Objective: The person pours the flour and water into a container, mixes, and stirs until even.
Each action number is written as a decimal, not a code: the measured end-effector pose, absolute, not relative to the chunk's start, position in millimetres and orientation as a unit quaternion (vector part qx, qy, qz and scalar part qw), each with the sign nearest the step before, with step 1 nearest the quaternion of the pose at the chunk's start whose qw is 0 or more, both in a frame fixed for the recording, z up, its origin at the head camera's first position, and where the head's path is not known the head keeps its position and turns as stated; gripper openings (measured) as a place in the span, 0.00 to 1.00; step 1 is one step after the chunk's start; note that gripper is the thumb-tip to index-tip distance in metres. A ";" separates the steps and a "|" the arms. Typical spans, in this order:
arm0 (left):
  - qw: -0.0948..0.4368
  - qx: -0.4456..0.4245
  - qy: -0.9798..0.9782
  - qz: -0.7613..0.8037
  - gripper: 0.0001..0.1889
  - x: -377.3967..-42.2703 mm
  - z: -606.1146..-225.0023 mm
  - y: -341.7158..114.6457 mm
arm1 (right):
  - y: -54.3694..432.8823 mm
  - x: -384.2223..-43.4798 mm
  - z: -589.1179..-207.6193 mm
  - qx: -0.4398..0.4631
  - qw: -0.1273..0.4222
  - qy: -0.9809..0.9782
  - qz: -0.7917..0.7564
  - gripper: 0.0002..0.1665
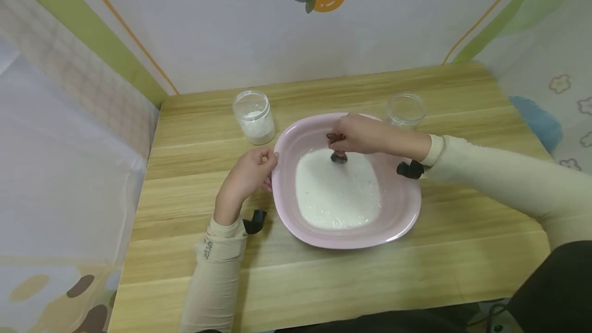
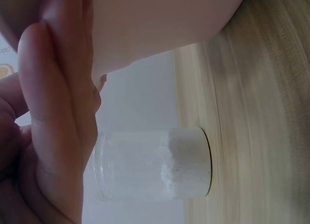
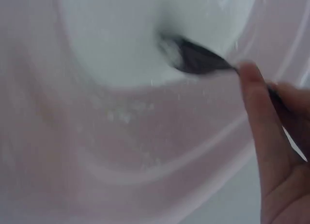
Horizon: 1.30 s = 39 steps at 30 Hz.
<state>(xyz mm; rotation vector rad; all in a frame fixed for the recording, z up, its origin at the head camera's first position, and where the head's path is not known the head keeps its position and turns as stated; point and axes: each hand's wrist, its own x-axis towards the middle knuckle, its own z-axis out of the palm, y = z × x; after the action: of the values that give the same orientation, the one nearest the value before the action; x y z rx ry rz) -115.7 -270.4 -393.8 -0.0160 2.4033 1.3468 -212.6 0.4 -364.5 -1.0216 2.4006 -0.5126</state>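
A pink basin (image 1: 402, 215) holds a white liquid (image 1: 337, 194). My right hand (image 1: 363, 133) reaches over its far side and pinches a dark spoon (image 1: 339, 158) by the handle. In the right wrist view the spoon's bowl (image 3: 196, 57) is blurred, its tip at the white liquid. Small white lumps cling to the basin wall there. On the left side, my left hand (image 1: 250, 171) holds the basin's rim. The left wrist view shows its fingers (image 2: 58, 98) lying against the basin's outer wall (image 2: 150, 25).
A clear jar (image 1: 256, 125) part filled with white powder stands behind the left hand. Another clear jar (image 1: 407, 109) is at the back right, partly hidden by the right arm. All stand on a wooden table (image 1: 185, 184), with a printed wall cloth (image 1: 222, 24) behind.
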 end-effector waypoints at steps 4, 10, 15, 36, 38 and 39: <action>0.194 -0.008 0.857 0.478 0.17 -115.8 -393.6 -270.0 | 8.6 -213.3 -359.8 -0.324 0.360 0.858 -0.170 0.10; 0.196 -0.017 0.853 0.483 0.16 -113.3 -397.0 -268.5 | 8.9 -193.3 -370.2 -0.297 0.505 0.780 -0.220 0.09; 0.210 -0.020 0.845 0.491 0.15 -110.4 -403.8 -265.3 | -0.3 -171.3 -382.9 -0.282 0.574 0.721 -0.267 0.09; 0.195 -0.004 0.857 0.477 0.16 -109.2 -411.4 -268.7 | -2.2 -204.7 -384.6 -0.389 0.192 0.877 -0.206 0.16; 0.194 -0.003 0.856 0.479 0.16 -110.9 -410.8 -267.5 | 6.1 -207.5 -378.6 -0.370 0.218 0.887 -0.168 0.18; 0.194 -0.002 0.856 0.480 0.16 -111.7 -410.6 -266.8 | 9.6 -207.8 -375.4 -0.356 0.240 0.890 -0.151 0.18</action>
<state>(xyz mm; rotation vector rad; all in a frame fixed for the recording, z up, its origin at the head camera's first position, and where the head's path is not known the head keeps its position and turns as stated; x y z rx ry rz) -111.7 -266.8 -410.6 -0.0064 2.3995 1.3450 -207.8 9.6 -375.4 -0.9748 2.4362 -0.4127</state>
